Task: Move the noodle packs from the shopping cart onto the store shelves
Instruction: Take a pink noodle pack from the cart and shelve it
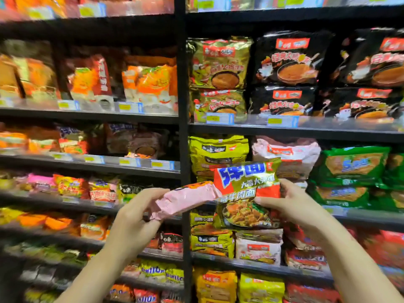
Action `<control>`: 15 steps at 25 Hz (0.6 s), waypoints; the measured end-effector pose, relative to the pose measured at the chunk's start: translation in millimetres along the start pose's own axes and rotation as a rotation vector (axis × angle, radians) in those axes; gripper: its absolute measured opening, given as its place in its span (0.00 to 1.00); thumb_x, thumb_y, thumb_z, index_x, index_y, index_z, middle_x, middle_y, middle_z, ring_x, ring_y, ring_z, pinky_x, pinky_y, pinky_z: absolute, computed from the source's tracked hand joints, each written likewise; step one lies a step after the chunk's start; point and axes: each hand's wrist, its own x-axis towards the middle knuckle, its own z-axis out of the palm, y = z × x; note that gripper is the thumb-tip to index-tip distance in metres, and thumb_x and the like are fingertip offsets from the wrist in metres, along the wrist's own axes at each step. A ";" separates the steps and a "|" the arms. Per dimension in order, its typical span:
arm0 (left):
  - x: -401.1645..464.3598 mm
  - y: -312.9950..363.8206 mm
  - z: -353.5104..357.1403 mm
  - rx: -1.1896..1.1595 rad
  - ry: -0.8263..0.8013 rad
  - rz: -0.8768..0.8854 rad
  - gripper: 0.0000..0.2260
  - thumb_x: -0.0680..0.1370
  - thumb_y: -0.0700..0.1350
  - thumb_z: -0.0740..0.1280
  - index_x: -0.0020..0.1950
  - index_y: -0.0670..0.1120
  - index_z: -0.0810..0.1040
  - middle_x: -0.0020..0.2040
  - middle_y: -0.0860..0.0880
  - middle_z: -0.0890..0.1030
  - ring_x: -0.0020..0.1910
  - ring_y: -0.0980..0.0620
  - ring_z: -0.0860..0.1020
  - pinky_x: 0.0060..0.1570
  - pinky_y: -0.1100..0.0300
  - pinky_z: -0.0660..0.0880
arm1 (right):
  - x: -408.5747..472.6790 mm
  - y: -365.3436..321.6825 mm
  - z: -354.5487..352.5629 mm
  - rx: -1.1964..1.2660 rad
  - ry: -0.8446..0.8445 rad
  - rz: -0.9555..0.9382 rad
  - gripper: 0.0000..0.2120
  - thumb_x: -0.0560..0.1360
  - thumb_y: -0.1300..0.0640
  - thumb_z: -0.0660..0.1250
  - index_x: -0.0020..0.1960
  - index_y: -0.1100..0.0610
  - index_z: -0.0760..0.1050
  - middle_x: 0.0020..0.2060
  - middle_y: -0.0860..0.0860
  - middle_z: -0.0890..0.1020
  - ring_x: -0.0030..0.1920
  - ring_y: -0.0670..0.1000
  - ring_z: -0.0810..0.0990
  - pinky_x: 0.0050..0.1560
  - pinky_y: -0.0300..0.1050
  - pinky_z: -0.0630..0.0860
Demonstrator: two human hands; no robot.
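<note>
My left hand (135, 217) grips a pink noodle pack (188, 196), held flat and tilted, at the middle of the view. My right hand (290, 204) holds a red and gold noodle pack (247, 191) with blue lettering, upright and facing me. The two packs overlap where the pink one's end crosses in front of the red one. Both are held in front of the store shelves (284, 130), level with the row of yellow-green and pink packs. The shopping cart is not in view.
Black shelving filled with noodle packs covers the whole view, split by a black upright post (183, 119). Yellow-green packs (218, 152), a pink pack (290, 154) and green packs (354, 167) sit right behind my hands. Black packs (288, 60) stand on the shelf above.
</note>
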 end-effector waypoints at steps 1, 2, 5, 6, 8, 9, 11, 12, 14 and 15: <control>-3.4 -13.6 -20.6 0.019 0.009 0.000 0.26 0.70 0.30 0.73 0.64 0.50 0.78 0.59 0.61 0.80 0.59 0.62 0.78 0.56 0.66 0.76 | 4.6 -9.8 23.8 0.017 -0.016 -0.004 0.22 0.69 0.57 0.80 0.60 0.53 0.77 0.51 0.51 0.87 0.46 0.49 0.88 0.43 0.42 0.82; -5.8 -25.5 -39.3 0.031 0.019 -0.002 0.25 0.70 0.31 0.73 0.64 0.49 0.78 0.59 0.60 0.80 0.59 0.62 0.79 0.56 0.66 0.76 | 9.5 -17.7 46.7 0.030 -0.036 -0.012 0.23 0.69 0.57 0.81 0.60 0.53 0.76 0.51 0.51 0.87 0.45 0.48 0.88 0.41 0.41 0.82; -14.4 -63.9 -102.7 0.063 0.054 -0.002 0.22 0.71 0.34 0.74 0.63 0.48 0.79 0.58 0.59 0.81 0.58 0.62 0.79 0.54 0.63 0.77 | 26.0 -43.9 127.4 0.041 -0.098 -0.030 0.26 0.66 0.54 0.82 0.60 0.52 0.76 0.51 0.50 0.87 0.47 0.49 0.88 0.46 0.47 0.84; -17.1 -76.2 -121.6 0.077 0.062 -0.008 0.23 0.71 0.32 0.75 0.63 0.48 0.79 0.58 0.59 0.81 0.58 0.61 0.79 0.54 0.64 0.77 | 32.1 -51.4 151.4 0.048 -0.120 -0.036 0.27 0.65 0.53 0.82 0.61 0.52 0.76 0.51 0.51 0.87 0.48 0.50 0.88 0.50 0.51 0.84; -23.6 -99.6 -155.2 0.093 0.081 -0.036 0.23 0.71 0.31 0.74 0.63 0.49 0.79 0.58 0.59 0.81 0.58 0.59 0.80 0.54 0.61 0.78 | 43.8 -68.4 194.1 0.072 -0.163 -0.050 0.27 0.66 0.54 0.82 0.61 0.52 0.76 0.52 0.51 0.87 0.48 0.51 0.88 0.51 0.53 0.84; -26.6 -111.1 -170.4 0.105 0.098 -0.047 0.23 0.71 0.31 0.74 0.63 0.48 0.79 0.58 0.58 0.81 0.58 0.58 0.80 0.54 0.58 0.79 | 49.9 -76.8 213.3 0.077 -0.185 -0.058 0.25 0.67 0.55 0.81 0.61 0.52 0.76 0.52 0.51 0.87 0.48 0.50 0.88 0.49 0.50 0.84; -30.3 -131.3 -192.6 0.124 0.133 -0.061 0.23 0.71 0.31 0.75 0.62 0.48 0.80 0.58 0.59 0.81 0.57 0.57 0.80 0.53 0.56 0.79 | 62.1 -87.6 244.3 0.083 -0.223 -0.077 0.24 0.69 0.56 0.81 0.61 0.52 0.75 0.52 0.50 0.87 0.48 0.49 0.88 0.49 0.50 0.84; -32.4 -142.1 -203.2 0.137 0.144 -0.064 0.22 0.71 0.33 0.75 0.63 0.48 0.79 0.57 0.59 0.81 0.57 0.58 0.80 0.53 0.57 0.79 | 70.3 -91.7 260.7 0.079 -0.239 -0.083 0.25 0.68 0.56 0.81 0.61 0.51 0.75 0.52 0.50 0.87 0.48 0.49 0.88 0.51 0.52 0.84; -33.3 -162.9 -219.1 0.175 0.157 -0.061 0.21 0.72 0.35 0.75 0.63 0.47 0.79 0.57 0.57 0.81 0.57 0.58 0.80 0.53 0.56 0.79 | 88.0 -99.6 289.7 0.064 -0.259 -0.097 0.27 0.67 0.54 0.82 0.62 0.50 0.75 0.53 0.50 0.87 0.49 0.49 0.88 0.54 0.55 0.84; -33.0 -173.9 -225.5 0.195 0.165 -0.067 0.21 0.72 0.34 0.75 0.63 0.46 0.79 0.57 0.57 0.81 0.57 0.58 0.80 0.52 0.56 0.79 | 98.3 -102.8 302.5 0.058 -0.265 -0.101 0.28 0.66 0.52 0.82 0.62 0.49 0.75 0.53 0.49 0.87 0.49 0.50 0.88 0.54 0.56 0.84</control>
